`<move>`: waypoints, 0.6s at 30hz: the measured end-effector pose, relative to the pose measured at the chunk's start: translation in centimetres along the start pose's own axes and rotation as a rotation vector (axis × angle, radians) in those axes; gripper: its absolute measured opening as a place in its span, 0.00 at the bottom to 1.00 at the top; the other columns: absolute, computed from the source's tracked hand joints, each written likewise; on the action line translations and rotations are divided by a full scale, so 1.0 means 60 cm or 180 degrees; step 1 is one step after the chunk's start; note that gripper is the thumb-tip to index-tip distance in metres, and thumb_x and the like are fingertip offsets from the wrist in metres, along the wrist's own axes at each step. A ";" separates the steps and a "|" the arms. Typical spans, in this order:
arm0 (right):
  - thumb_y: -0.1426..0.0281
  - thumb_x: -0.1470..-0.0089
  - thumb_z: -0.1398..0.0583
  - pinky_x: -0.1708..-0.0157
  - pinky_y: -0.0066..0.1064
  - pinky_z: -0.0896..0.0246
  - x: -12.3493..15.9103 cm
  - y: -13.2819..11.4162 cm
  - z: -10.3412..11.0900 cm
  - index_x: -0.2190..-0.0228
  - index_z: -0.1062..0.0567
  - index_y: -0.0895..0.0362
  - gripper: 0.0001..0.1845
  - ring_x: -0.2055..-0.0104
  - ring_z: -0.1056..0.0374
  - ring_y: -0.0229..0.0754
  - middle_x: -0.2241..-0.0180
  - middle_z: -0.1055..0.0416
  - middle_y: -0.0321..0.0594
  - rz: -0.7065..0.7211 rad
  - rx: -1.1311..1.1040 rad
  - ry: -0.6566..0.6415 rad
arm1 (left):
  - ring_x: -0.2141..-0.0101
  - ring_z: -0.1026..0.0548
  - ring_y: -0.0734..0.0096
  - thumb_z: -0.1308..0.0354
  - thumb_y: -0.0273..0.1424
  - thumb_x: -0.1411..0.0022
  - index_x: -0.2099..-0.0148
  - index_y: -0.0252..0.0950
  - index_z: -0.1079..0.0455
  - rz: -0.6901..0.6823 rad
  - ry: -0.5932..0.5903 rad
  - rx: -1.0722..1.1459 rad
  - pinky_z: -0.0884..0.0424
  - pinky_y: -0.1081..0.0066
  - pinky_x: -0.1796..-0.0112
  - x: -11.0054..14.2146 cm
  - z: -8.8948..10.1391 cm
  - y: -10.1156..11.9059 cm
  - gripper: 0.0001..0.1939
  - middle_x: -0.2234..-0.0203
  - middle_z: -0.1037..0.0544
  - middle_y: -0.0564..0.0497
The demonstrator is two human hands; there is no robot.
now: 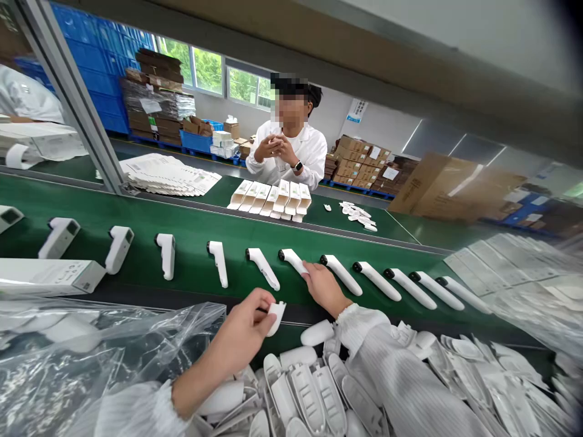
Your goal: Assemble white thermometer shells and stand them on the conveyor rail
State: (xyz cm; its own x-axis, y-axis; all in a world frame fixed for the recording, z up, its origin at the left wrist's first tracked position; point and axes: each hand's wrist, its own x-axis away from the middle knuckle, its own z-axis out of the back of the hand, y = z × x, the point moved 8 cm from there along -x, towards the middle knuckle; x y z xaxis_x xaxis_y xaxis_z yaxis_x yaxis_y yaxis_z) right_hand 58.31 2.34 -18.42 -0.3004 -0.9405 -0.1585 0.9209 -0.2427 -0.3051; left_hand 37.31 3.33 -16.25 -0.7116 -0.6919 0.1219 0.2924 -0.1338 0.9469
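My left hand [243,331] pinches a small white battery cover [277,317] between thumb and fingers, above the front edge of the green belt [191,291]. Around the handle end of a white forehead thermometer [291,260] with a black sensor tip, the fingers of my right hand [324,285] are closed. That thermometer is one of several in a row along the belt. Below both hands lies a heap of loose white covers [300,394], some showing their ribbed inner sides; my right sleeve hides part of it.
A clear plastic bag [182,340] and a white box [50,276] are at left. Stacked flat cartons [483,261] stand at right. Across the belt, a person in white [291,149] sits behind open small boxes [273,197], flattened cartons [168,173] and loose covers [357,213]. A metal post [77,91] rises at left.
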 end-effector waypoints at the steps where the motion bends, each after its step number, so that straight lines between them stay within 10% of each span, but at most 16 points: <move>1: 0.69 0.35 0.46 0.46 0.46 0.40 0.005 -0.008 0.014 0.44 0.29 0.61 0.20 0.45 0.34 0.57 0.50 0.28 0.55 0.0019 -0.0135 0.0140 | 0.69 0.27 0.68 0.46 0.35 0.38 0.58 0.40 0.38 0.0081 0.0173 0.0505 0.33 0.69 0.66 0.000 0.011 -0.004 0.08 0.68 0.28 0.54; 5: 0.58 0.40 0.40 0.49 0.44 0.35 0.046 -0.084 0.037 0.46 0.28 0.53 0.23 0.49 0.31 0.50 0.49 0.28 0.47 0.0215 -0.2135 -0.0224 | 0.64 0.27 0.69 0.38 0.40 0.43 0.55 0.40 0.37 0.0164 0.0579 0.1688 0.30 0.68 0.58 0.005 0.027 -0.011 0.17 0.67 0.27 0.54; 9: 0.58 0.48 0.33 0.60 0.35 0.31 0.073 -0.156 0.017 0.54 0.26 0.54 0.22 0.64 0.28 0.42 0.65 0.25 0.37 0.0178 -0.3771 -0.1199 | 0.58 0.25 0.63 0.40 0.42 0.41 0.54 0.41 0.38 -0.0061 0.0819 0.1236 0.29 0.65 0.54 0.018 0.040 0.004 0.17 0.62 0.25 0.50; 14: 0.63 0.47 0.37 0.66 0.34 0.32 0.033 -0.086 -0.003 0.57 0.25 0.54 0.15 0.65 0.30 0.42 0.64 0.27 0.38 -0.0190 -0.2756 -0.0685 | 0.54 0.25 0.52 0.51 0.39 0.34 0.46 0.43 0.33 -0.0150 0.0135 -0.1440 0.27 0.58 0.60 0.076 0.054 0.004 0.17 0.48 0.27 0.44; 18: 0.73 0.45 0.40 0.51 0.39 0.35 0.013 -0.046 -0.020 0.48 0.28 0.57 0.22 0.55 0.29 0.48 0.53 0.26 0.46 -0.0035 -0.1044 -0.0412 | 0.37 0.38 0.46 0.51 0.32 0.35 0.37 0.47 0.36 -0.0321 -0.0738 -0.2349 0.32 0.52 0.47 0.129 0.051 -0.026 0.25 0.37 0.34 0.48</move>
State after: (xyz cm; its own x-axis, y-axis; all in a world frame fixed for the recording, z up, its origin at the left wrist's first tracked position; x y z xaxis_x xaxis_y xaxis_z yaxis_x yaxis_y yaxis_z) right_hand 55.21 2.58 -18.84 -0.2564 -0.9658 -0.0396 0.7827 -0.1834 -0.5948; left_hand 29.41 0.34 -15.88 -0.8489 -0.4962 0.1819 0.5108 -0.6818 0.5237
